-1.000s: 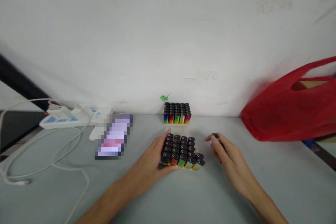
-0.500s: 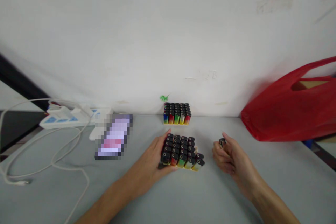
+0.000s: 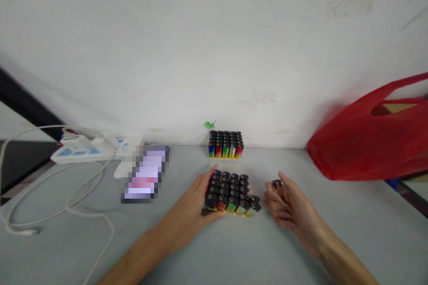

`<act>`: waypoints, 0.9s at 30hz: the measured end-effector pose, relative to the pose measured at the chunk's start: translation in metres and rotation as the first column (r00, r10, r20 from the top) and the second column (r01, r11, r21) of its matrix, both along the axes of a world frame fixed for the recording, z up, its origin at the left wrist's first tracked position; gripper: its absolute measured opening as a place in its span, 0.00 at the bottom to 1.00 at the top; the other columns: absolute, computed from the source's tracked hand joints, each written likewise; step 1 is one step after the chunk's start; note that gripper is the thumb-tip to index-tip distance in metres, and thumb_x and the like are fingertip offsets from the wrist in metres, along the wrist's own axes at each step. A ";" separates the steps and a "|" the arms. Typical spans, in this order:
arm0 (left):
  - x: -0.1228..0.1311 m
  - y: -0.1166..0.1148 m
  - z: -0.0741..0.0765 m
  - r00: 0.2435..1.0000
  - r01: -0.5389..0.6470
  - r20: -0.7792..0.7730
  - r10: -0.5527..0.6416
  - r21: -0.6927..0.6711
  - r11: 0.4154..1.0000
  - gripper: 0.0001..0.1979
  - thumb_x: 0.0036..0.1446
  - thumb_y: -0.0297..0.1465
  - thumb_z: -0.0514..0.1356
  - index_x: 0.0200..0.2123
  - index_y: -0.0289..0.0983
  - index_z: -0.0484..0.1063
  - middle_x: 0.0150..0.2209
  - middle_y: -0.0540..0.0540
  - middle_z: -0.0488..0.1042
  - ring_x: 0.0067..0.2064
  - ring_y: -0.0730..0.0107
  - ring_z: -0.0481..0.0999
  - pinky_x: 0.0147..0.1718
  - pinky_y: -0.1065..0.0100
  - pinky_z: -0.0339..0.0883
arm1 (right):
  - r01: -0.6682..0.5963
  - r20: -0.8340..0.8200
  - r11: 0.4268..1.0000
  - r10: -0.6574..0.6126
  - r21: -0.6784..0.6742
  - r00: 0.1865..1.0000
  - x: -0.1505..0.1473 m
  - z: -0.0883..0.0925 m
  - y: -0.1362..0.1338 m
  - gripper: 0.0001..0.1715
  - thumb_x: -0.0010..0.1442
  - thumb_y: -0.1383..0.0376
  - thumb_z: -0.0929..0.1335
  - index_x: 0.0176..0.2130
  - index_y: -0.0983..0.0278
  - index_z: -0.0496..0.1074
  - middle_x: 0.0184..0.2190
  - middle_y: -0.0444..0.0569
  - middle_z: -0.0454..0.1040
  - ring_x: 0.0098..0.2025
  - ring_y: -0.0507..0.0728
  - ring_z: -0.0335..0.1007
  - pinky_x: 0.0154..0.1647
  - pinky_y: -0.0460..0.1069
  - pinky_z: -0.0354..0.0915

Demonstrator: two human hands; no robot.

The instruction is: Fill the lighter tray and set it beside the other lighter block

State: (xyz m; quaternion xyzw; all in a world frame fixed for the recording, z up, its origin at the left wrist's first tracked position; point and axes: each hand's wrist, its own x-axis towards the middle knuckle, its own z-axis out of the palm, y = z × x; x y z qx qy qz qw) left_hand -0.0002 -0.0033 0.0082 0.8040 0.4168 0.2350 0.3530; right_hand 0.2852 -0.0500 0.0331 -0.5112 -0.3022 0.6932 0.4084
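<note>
Lighter block (image 3: 230, 192) sits on tabletop (image 3: 207, 260), left hand (image 3: 193, 205) wrapped round its left side; slack grip could let the two right-end lighters (image 3: 253, 207) tip, given the gap behind them. Black tops, multicoloured bodies, upright rows. Right hand (image 3: 288, 205), just beside, holds a single lighter (image 3: 277, 184), black-topped.

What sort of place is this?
Probably an indoor work desk, home or small workshop, can't tell which: grey table against a scuffed white wall, power strip with plugged-in adapters, and rows of what look like lighters.
</note>
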 end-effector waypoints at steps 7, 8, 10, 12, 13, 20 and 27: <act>-0.002 0.000 -0.004 1.000 0.003 -0.008 -0.003 0.020 1.000 0.51 0.67 0.38 0.71 0.81 0.50 0.43 0.79 0.39 0.58 0.78 0.44 0.60 0.78 0.40 0.54 | 0.052 -0.017 0.996 -0.051 0.071 0.999 0.002 0.000 -0.002 0.35 0.60 0.39 0.69 0.25 0.58 0.49 0.21 0.34 0.39 0.24 0.50 0.27 0.19 0.46 0.30; -0.002 0.000 -0.003 1.000 0.004 -0.008 -0.003 0.023 1.000 0.51 0.67 0.38 0.71 0.81 0.50 0.43 0.79 0.39 0.57 0.79 0.44 0.60 0.78 0.40 0.53 | 0.061 -0.015 0.996 -0.060 0.073 0.998 0.002 0.000 -0.002 0.33 0.61 0.41 0.68 0.25 0.57 0.49 0.21 0.34 0.39 0.24 0.50 0.27 0.19 0.46 0.29; -0.001 0.000 -0.002 1.000 0.003 -0.010 -0.003 0.024 1.000 0.51 0.67 0.38 0.71 0.81 0.49 0.43 0.79 0.40 0.57 0.79 0.45 0.60 0.78 0.40 0.53 | 0.077 -0.003 0.995 -0.077 0.069 0.997 0.000 0.000 -0.002 0.30 0.62 0.43 0.67 0.25 0.57 0.50 0.21 0.34 0.39 0.24 0.50 0.27 0.20 0.46 0.29; -0.001 0.000 -0.001 1.000 0.003 -0.013 -0.003 0.018 1.000 0.51 0.67 0.38 0.71 0.81 0.49 0.43 0.79 0.40 0.58 0.79 0.45 0.60 0.78 0.41 0.54 | 0.078 0.009 0.995 -0.078 0.054 0.997 -0.001 0.001 -0.002 0.28 0.62 0.45 0.66 0.25 0.57 0.50 0.21 0.34 0.39 0.23 0.50 0.26 0.20 0.46 0.29; 0.000 0.000 0.000 1.000 0.004 -0.013 -0.003 0.015 1.000 0.51 0.67 0.37 0.71 0.81 0.49 0.43 0.79 0.40 0.58 0.79 0.46 0.60 0.78 0.42 0.54 | 0.072 0.016 0.996 -0.073 0.044 0.997 -0.001 0.001 -0.002 0.28 0.62 0.45 0.65 0.25 0.57 0.50 0.21 0.34 0.39 0.23 0.50 0.26 0.20 0.46 0.29; -0.001 0.000 -0.003 1.000 0.005 -0.019 -0.005 0.012 1.000 0.51 0.67 0.38 0.71 0.81 0.51 0.42 0.79 0.40 0.58 0.78 0.46 0.60 0.78 0.40 0.53 | 0.108 0.007 0.993 -0.109 0.041 0.994 -0.001 -0.002 -0.001 0.28 0.64 0.46 0.65 0.25 0.58 0.50 0.21 0.34 0.39 0.24 0.50 0.26 0.20 0.46 0.30; -0.001 0.001 -0.004 1.000 0.007 -0.008 -0.007 0.019 1.000 0.52 0.66 0.37 0.72 0.81 0.50 0.43 0.79 0.40 0.58 0.78 0.46 0.60 0.78 0.41 0.53 | 0.052 0.003 0.996 -0.052 0.069 0.999 0.004 -0.001 0.002 0.38 0.60 0.34 0.69 0.24 0.58 0.52 0.20 0.34 0.41 0.22 0.49 0.28 0.19 0.46 0.31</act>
